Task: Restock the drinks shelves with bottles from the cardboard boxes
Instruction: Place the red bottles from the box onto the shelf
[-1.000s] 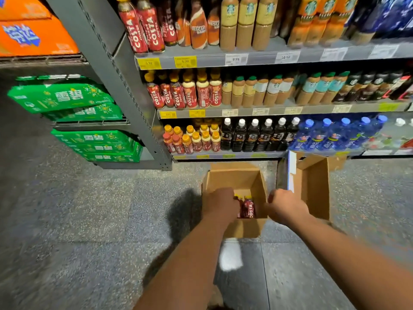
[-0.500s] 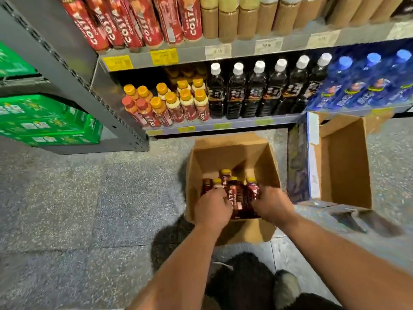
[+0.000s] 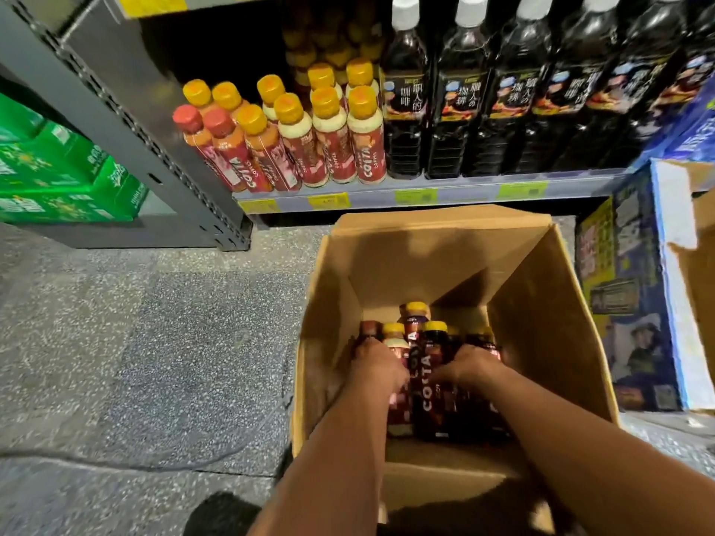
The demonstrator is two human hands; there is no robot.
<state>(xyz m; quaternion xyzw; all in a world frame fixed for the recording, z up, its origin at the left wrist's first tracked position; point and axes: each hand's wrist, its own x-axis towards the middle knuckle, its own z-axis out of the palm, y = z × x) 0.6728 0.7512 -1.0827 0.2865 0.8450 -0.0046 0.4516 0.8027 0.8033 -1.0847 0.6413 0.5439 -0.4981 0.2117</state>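
Plainly both hands are down inside the cardboard box (image 3: 541,323), which stands open on the floor just in front of the bottom shelf (image 3: 445,189). The coffee bottles (image 3: 427,377) stand upright in a tight cluster in the near part of the box; the far part is bare. The left hand (image 3: 377,367) lies against the left side of the cluster and the right hand (image 3: 474,367) against the right, with a dark, yellow-capped bottle rising between them. The fingers of both hands curl inward toward it, but they are blurred and partly hidden behind the backs of the hands. So I cannot tell whether either hand has closed on a bottle or merely rests on one.

These look like small, full plastic bottles: stiff enough to squeeze, weighty if several are taken at once, and smooth in their printed wraps, so likely a little slippery. The sound hold, I judge, is round the body just under the shoulder — or by the neck below the cap when drawing one out of the packed cluster. Their place looks to be the matching row of red bottles (image 3: 309,148) at the left of the shelf, beside the tall black bottles (image 3: 464,110) — near, and straight ahead of the box.
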